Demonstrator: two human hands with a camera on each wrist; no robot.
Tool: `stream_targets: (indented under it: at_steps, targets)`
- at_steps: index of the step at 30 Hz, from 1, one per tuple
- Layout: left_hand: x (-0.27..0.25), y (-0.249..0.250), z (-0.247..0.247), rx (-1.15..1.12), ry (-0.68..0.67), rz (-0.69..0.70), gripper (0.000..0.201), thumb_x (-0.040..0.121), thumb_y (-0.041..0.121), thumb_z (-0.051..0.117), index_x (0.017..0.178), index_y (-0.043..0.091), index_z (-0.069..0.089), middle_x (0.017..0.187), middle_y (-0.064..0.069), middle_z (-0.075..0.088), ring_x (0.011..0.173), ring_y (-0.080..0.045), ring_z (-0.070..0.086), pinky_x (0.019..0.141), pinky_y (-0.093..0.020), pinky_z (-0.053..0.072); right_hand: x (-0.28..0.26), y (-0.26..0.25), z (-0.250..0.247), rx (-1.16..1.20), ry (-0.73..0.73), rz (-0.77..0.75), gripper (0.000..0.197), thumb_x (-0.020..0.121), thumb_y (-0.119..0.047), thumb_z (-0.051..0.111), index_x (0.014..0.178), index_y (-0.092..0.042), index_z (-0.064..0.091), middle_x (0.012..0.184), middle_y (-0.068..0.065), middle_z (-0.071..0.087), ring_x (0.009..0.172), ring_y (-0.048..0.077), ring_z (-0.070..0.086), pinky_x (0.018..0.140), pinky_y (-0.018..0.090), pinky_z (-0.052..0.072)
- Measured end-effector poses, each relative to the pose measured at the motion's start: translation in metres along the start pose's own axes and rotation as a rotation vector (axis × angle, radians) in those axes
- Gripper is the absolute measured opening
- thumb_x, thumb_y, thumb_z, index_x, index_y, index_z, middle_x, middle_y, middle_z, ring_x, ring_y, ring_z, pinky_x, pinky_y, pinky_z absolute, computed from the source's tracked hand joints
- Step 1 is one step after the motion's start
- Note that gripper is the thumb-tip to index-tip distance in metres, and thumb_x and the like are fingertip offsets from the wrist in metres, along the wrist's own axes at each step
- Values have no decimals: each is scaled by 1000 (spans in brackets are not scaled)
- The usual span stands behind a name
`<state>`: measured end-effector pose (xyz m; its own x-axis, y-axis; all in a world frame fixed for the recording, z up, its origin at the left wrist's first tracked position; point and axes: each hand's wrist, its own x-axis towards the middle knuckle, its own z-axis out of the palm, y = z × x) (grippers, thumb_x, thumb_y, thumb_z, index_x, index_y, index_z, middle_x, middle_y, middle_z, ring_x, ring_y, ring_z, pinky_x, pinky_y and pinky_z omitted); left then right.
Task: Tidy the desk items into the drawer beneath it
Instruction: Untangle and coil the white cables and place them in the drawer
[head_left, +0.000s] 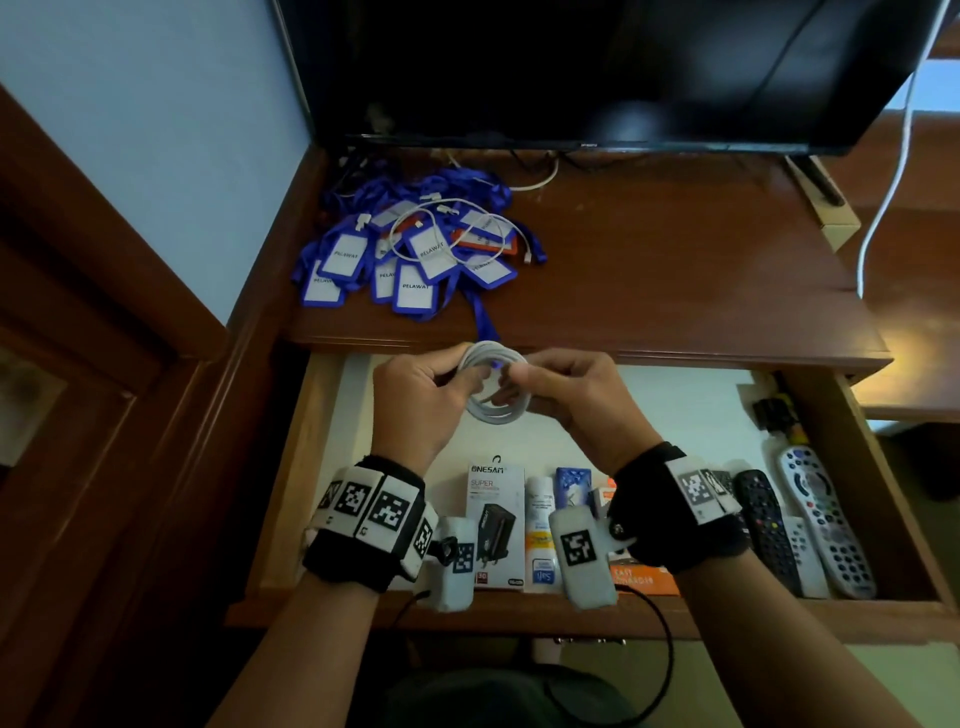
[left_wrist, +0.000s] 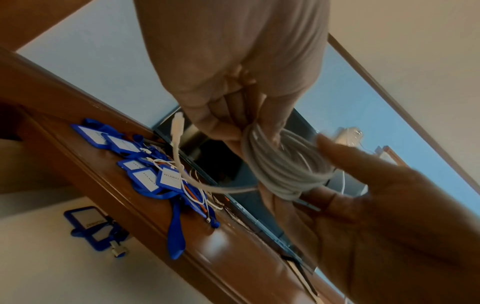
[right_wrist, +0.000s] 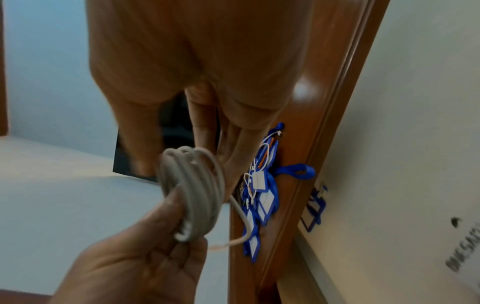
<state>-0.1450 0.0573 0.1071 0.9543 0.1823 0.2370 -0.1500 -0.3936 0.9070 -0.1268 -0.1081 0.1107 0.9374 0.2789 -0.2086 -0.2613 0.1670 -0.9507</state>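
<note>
1. Cable coil (head_left: 496, 382), white, sits between our two hands above the open drawer (head_left: 291, 467), just in front of the bench (head_left: 675, 270) edge.
2. Left hand (head_left: 415, 400): grip closed on the coil's left side, fingers curled round the bundled loops.
3. Right hand (head_left: 566, 395): grip pinches the coil's right side, fingers through the loop.
4. Left wrist view shows a loose cable end with a connector (left_wrist: 178, 121) sticking out of the coil.
5. Bench carries a heap of blue badge holders (head_left: 410, 254) with lanyards at back left; a thin white cable (head_left: 447, 228) lies looped on top of them.
6. One lanyard (head_left: 483, 317) trails toward the bench front edge.
7. Monitor (head_left: 597, 73) stands at the back of the bench.
8. Drawer front row holds a charger box (head_left: 493, 519), some small packs beside it and, to the right, remote controls (head_left: 815, 525) lying side by side.
9. One blue badge holder (left_wrist: 88, 226) lies on the drawer floor further back.
</note>
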Motion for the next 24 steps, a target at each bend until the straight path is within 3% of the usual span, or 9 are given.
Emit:
stream_targets:
  at_steps: [3, 5, 8, 11, 14, 17, 20, 24]
  targets:
    - [-2, -3, 3, 72, 18, 52, 21, 75, 8, 76, 96, 9, 76, 89, 3, 74, 81, -1, 65, 79, -18, 51, -7, 6, 6, -14, 22, -7, 4, 79, 2, 68, 81, 5, 69, 78, 22, 70, 75, 30, 66, 79, 38, 55]
    - [-3, -6, 5, 101, 14, 75, 23, 74, 13, 76, 97, 10, 76, 90, 4, 74, 81, -2, 66, 76, -17, 52, -10, 7, 7, 26, 43, 21, 5, 79, 8, 64, 76, 6, 67, 73, 19, 70, 70, 28, 66, 76, 37, 55]
    - [-3, -11, 9, 124, -33, 75, 24, 76, 17, 75, 99, 10, 75, 93, 0, 75, 83, -6, 68, 79, -25, 54, -9, 5, 5, 110, 42, 88, 9, 80, 9, 59, 74, 6, 65, 71, 19, 69, 66, 26, 67, 71, 32, 58]
    - [0, -15, 10, 116, -56, 87, 25, 76, 12, 76, 101, 7, 74, 97, -3, 74, 87, -6, 67, 83, -19, 52, -9, 6, 3, 141, 9, 136, 4, 76, 3, 64, 76, -1, 65, 72, 12, 68, 68, 21, 63, 73, 31, 50]
    - [1, -15, 9, 107, -113, 108, 24, 76, 9, 75, 100, 8, 74, 96, -2, 74, 88, -5, 66, 84, -17, 51, -10, 8, 2, 268, -35, 222, 30, 66, 2, 68, 91, -12, 59, 73, 8, 67, 67, 20, 59, 77, 35, 40]
    - [0, -15, 5, 79, -230, 65, 29, 76, 12, 76, 104, 9, 73, 99, 2, 72, 91, -2, 64, 85, -15, 50, -9, 4, -4, 368, -104, 275, 45, 60, 7, 62, 100, -11, 52, 73, 14, 62, 65, 25, 58, 77, 40, 42]
    - [0, -15, 2, 103, -388, 42, 37, 76, 15, 78, 112, 10, 70, 104, 4, 71, 95, -1, 64, 85, -14, 49, -9, 0, -7, 384, -152, 280, 40, 63, 11, 52, 98, -7, 52, 74, 16, 56, 58, 23, 57, 67, 35, 46]
    - [2, -14, 3, 128, -400, 42, 40, 77, 17, 77, 116, 12, 68, 106, -1, 72, 92, 0, 66, 82, -12, 49, -6, 0, -5, 297, -165, 223, 30, 68, 11, 54, 92, -7, 49, 64, 9, 57, 52, 17, 54, 54, 27, 48]
